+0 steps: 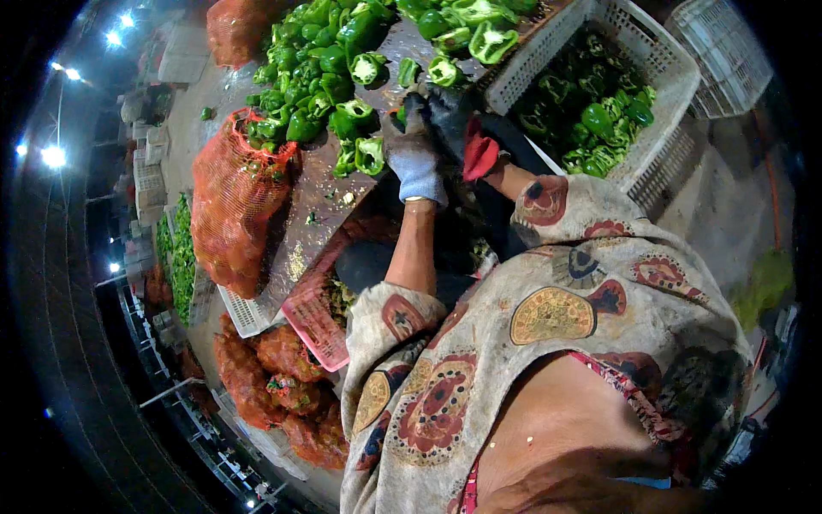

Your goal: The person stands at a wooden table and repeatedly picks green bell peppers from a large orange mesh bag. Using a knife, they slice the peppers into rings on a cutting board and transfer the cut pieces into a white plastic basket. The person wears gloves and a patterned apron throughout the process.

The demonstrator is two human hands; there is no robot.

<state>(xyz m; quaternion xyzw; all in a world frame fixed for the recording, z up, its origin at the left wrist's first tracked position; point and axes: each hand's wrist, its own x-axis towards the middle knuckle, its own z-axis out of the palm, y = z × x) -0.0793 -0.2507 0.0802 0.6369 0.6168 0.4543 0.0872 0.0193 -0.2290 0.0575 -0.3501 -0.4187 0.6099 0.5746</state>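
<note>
My left hand, in a light blue and dark coated work glove, is at the near edge of a dark, wet table. A bit of green pepper shows between its fingers. Close on its right is my right hand, in a black glove with a red cuff; what it holds is hidden. Just beyond both hands lie cut green pepper pieces, and a large heap of green bell peppers spreads to the upper left. Two pepper pieces lie left of my left hand.
A white plastic crate with peppers and trimmings stands at the right, another crate beyond it. A red mesh sack rests on the table's left side. Below are a pink basket, a white basket and filled mesh sacks.
</note>
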